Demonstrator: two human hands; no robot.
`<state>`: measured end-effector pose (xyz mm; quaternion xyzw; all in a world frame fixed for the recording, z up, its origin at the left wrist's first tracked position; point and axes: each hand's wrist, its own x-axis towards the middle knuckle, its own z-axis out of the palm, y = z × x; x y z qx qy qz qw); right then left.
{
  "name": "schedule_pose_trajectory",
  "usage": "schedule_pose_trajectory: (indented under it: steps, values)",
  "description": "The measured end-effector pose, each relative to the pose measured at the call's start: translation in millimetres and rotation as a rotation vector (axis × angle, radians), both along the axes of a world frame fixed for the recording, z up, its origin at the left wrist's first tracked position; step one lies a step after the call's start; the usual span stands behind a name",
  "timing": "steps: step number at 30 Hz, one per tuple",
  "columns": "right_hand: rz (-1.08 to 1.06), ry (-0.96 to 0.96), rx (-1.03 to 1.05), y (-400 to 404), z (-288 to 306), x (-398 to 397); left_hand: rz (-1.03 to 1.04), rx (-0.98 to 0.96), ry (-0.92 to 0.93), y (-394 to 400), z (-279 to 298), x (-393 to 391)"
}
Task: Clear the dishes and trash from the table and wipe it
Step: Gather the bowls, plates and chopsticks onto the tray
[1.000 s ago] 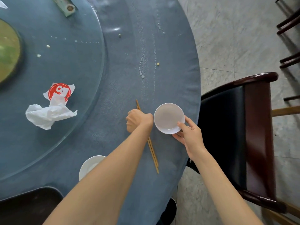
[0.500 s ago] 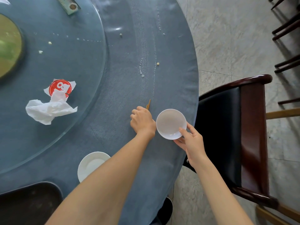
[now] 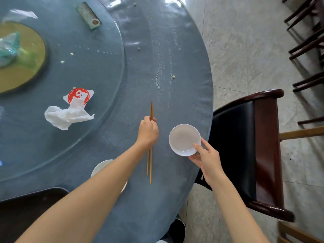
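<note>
My left hand (image 3: 148,132) is closed around a pair of wooden chopsticks (image 3: 150,163), which stick out above and below my fist over the blue table (image 3: 154,58). My right hand (image 3: 206,157) holds a small white bowl (image 3: 184,138) by its near rim, close to the table's right edge. A second white dish (image 3: 100,168) lies partly hidden under my left forearm. A crumpled white napkin (image 3: 67,116) and a red-and-white wrapper (image 3: 78,95) lie on the glass turntable (image 3: 98,71).
A dark wooden chair (image 3: 254,148) stands right of the table. More chair legs (image 3: 308,42) line the far right. A green packet (image 3: 88,15), plastic wrap (image 3: 8,47) and crumbs lie on the turntable. A dark tray (image 3: 26,207) sits at the bottom left.
My left hand has lifted the chopsticks and turned them nearly vertical in the frame. My right hand has shifted the white bowl slightly right, away from my left hand.
</note>
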<state>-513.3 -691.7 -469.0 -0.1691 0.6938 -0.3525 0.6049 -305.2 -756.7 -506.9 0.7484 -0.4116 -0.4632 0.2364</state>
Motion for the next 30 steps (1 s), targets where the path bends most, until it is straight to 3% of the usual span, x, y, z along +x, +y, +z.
schedule_pose_trajectory:
  steps: [4,11,22,30]
  values:
    - [-0.008,-0.030,-0.009,11,13,7,0.137,-0.020,0.278,21,27,22]
    - [0.077,-0.074,-0.045,35,40,43,0.291,-0.020,0.524,86,64,74]
    - [0.417,-0.183,-0.085,109,70,140,0.679,-0.084,0.764,247,102,159]
    - [0.490,-0.229,-0.102,213,92,200,0.814,-0.237,1.177,397,141,206]
